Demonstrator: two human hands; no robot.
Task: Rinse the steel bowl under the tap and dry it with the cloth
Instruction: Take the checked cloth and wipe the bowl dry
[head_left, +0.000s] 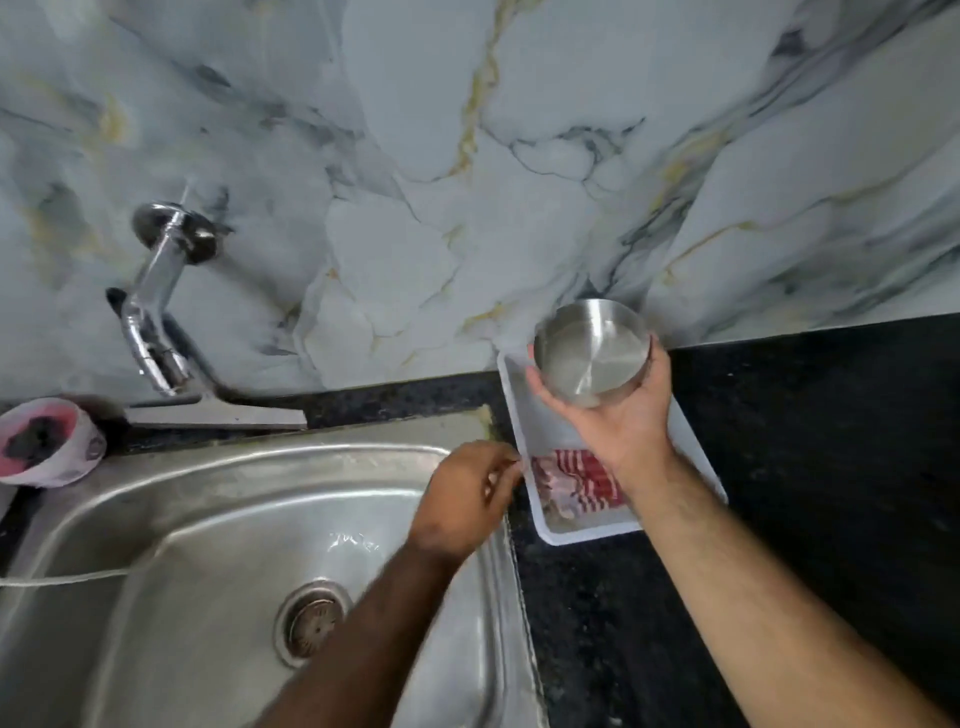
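My right hand (618, 421) grips the steel bowl (592, 353) from below, holding it tilted above the far end of a white tray (691, 441) on the black counter. A red-and-white striped cloth (576, 480) lies crumpled in the near part of that tray. At the sink's right rim, beside the tray's left edge, hovers my left hand (470, 496), blurred, fingers loosely curled with nothing visible in them. The chrome tap (156, 306) juts from the marble wall at the left; no water runs from it.
The steel sink (171, 525) with its round drain (311, 623) fills the lower left. A pink-and-white bowl (47, 441) holding something dark sits on the counter at the far left. A white string crosses the sink's left rim. Black granite counter (810, 467) extends right.
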